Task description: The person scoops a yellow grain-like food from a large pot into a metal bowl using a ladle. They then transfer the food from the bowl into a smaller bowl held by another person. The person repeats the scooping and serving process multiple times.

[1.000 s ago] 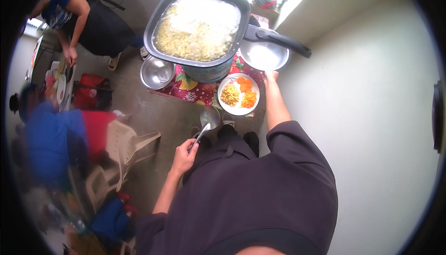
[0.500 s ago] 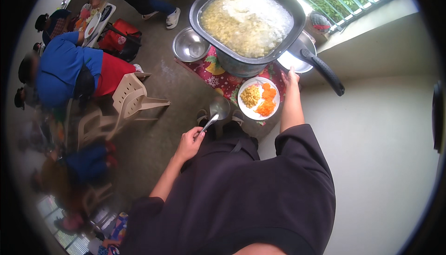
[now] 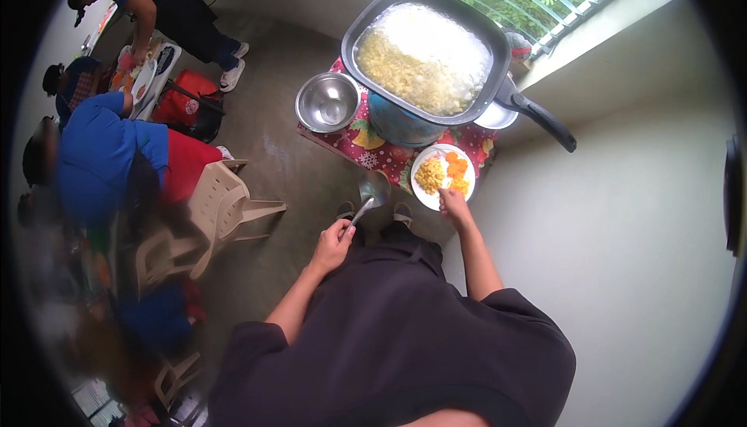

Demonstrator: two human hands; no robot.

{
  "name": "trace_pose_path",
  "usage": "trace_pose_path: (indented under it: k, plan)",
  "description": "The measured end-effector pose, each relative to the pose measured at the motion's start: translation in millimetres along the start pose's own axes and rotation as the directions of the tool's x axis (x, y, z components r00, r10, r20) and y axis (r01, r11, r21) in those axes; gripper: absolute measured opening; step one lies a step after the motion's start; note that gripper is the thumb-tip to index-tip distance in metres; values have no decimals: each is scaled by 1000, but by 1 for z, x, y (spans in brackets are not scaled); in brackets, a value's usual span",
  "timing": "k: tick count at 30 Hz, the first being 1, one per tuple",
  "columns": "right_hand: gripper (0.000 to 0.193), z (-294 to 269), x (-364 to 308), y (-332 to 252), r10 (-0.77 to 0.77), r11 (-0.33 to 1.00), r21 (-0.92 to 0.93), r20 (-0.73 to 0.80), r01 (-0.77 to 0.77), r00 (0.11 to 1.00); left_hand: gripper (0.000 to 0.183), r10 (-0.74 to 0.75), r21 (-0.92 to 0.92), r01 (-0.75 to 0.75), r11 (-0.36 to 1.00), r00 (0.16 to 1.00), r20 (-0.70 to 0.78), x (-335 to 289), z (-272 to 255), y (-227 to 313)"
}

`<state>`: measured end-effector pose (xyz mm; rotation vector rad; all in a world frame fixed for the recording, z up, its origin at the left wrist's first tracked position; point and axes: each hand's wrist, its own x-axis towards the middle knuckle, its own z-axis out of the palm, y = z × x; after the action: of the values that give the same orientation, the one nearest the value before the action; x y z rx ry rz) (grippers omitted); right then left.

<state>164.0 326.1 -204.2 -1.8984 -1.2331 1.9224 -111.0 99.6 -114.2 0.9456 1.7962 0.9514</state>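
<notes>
My left hand (image 3: 333,245) is closed round the handle of a metal ladle (image 3: 375,189), its bowl hanging above the floor by my feet. My right hand (image 3: 453,203) is over the near side of a white plate (image 3: 424,199), fingers drawn together. Something small and white shows at its fingertips; I cannot make out what they hold. Yellow chopped food (image 3: 429,175) and shredded orange food (image 3: 457,166) lie on the plate. Just beyond, a deep dark pan (image 3: 348,45) holds pale bubbling liquid with yellow bits, on a bluish round stand (image 3: 405,122).
The pan's long black handle (image 3: 545,119) juts right toward the wall. A steel bowl (image 3: 327,103) and a shiny dish (image 3: 498,117) flank the stand on the red patterned tablecloth (image 3: 366,151). Beige plastic chairs (image 3: 222,209) and people in blue shirts (image 3: 109,154) are at left.
My right hand has left the shiny dish beneath the pan handle and come nearer, over the plate. The ladle stays in my left hand. The view has shifted slightly.
</notes>
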Motion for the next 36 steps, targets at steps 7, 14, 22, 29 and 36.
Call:
trace_pose_path:
  k: [7, 14, 22, 29, 36]
  plan:
    - [32, 138, -62, -7, 75, 988, -149, 335, -26, 939, 23, 80, -202, -60, 978, 993, 89, 40, -43, -17]
    - [34, 170, -51, -50, 42, 913, -387, 400, 127, 915, 21, 46, -344, 17, 939, 984, 173, 70, -80, -28]
    - [29, 207, -26, -48, -101, 994, -22, 233, 109, 967, 24, 19, -307, 45, 951, 979, 201, 77, -94, -41]
    - [23, 211, -61, -24, 26, 988, 134, 317, -72, 948, 23, 305, -67, -299, 952, 946, 110, 76, -94, -23]
    - [23, 197, -68, -50, -79, 982, 190, 431, -5, 899, 29, 325, -17, -325, 946, 946, -10, 77, -77, -32]
